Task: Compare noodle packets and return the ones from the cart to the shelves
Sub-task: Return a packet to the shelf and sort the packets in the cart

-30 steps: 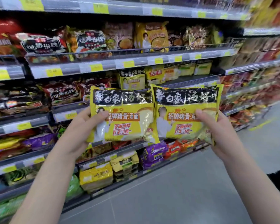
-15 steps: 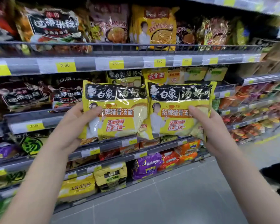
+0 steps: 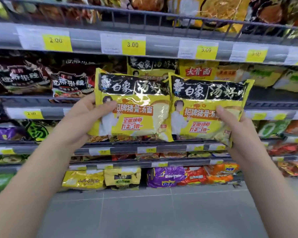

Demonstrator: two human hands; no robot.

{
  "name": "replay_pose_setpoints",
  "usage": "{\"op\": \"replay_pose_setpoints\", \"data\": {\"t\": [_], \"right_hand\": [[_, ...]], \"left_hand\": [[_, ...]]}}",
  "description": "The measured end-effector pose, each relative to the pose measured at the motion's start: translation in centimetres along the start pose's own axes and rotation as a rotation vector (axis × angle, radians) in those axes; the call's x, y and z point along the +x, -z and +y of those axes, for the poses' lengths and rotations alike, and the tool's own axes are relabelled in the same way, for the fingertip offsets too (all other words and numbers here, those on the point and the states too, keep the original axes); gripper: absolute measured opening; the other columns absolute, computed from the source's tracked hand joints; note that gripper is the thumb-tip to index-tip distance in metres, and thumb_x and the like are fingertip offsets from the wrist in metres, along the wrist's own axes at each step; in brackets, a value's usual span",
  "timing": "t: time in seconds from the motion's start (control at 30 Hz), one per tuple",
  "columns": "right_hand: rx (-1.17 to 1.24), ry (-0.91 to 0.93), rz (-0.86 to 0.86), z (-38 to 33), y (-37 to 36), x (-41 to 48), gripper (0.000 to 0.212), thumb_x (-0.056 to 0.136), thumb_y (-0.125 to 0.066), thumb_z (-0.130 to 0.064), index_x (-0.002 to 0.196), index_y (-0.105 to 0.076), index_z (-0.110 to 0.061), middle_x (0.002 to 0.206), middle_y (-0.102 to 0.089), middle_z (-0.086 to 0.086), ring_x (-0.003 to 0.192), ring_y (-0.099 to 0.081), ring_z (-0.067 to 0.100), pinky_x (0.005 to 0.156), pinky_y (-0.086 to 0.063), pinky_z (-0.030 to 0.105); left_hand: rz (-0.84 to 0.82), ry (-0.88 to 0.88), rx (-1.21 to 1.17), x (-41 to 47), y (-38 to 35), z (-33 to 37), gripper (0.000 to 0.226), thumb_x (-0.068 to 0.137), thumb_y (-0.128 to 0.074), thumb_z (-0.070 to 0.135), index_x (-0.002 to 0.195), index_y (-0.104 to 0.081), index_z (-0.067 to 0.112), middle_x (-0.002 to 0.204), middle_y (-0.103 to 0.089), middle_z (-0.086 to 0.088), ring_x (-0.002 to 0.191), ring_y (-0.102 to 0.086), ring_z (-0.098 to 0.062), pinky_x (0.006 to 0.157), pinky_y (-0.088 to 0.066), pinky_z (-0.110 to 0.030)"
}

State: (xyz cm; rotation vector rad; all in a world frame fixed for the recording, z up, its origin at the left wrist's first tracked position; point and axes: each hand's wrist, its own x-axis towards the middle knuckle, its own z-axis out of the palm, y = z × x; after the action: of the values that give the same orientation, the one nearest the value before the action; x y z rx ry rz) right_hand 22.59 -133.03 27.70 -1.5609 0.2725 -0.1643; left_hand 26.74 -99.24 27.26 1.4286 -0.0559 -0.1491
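Note:
Two matching yellow noodle packets with black title bands are held up side by side before the shelves. My left hand grips the left packet by its left edge, thumb on the front. My right hand grips the right packet at its lower right, thumb on the front. The right packet's left edge overlaps the left one slightly. Directly behind them, a shelf holds a packet of the same design standing upright.
Dark red packets fill the same shelf to the left, yellow and green ones to the right. Price rails with yellow tags run above. Lower shelves hold purple, orange and yellow packs. Grey tiled floor lies below.
The view has moved closer to the shelves and swung left. Both packets stay side by side in my hands, now nearer the matching packet on the shelf.

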Motion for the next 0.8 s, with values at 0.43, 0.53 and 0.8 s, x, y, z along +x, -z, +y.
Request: {"op": "replay_pose_setpoints", "data": {"t": [0.43,0.53,0.8], "right_hand": [[0.063,0.064,-0.066,3.6,0.5,9.0,0.01,0.089,-0.069,-0.038,0.097,-0.065,-0.032,0.094,-0.08,-0.01,0.087,-0.078,0.011,0.069,-0.061,0.026],[0.079,0.117,-0.099,4.4,0.7,10.0,0.028,0.073,-0.074,-0.046,0.097,-0.067,-0.033,0.101,-0.08,-0.006,0.093,-0.078,0.017,0.083,-0.063,0.037],[0.077,0.151,-0.108,5.4,0.8,11.3,0.034,0.07,-0.073,-0.046,0.099,-0.068,-0.03,0.101,-0.081,-0.003,0.094,-0.078,0.021,0.078,-0.064,0.039]], "left_hand": [[0.161,-0.092,0.011,3.8,-2.8,-4.6,0.03,0.08,-0.067,0.033,0.107,-0.07,0.022,0.102,-0.082,0.004,0.092,-0.079,-0.015,0.071,-0.063,-0.025],[0.177,-0.112,0.02,4.8,-2.7,-5.4,0.022,0.082,-0.065,0.029,0.102,-0.073,0.024,0.102,-0.082,0.002,0.09,-0.08,-0.015,0.068,-0.063,-0.026],[0.152,-0.15,0.07,5.6,-2.2,-6.1,0.019,0.081,-0.067,0.032,0.094,-0.081,0.03,0.11,-0.081,-0.001,0.099,-0.079,-0.019,0.077,-0.064,-0.03]]}}
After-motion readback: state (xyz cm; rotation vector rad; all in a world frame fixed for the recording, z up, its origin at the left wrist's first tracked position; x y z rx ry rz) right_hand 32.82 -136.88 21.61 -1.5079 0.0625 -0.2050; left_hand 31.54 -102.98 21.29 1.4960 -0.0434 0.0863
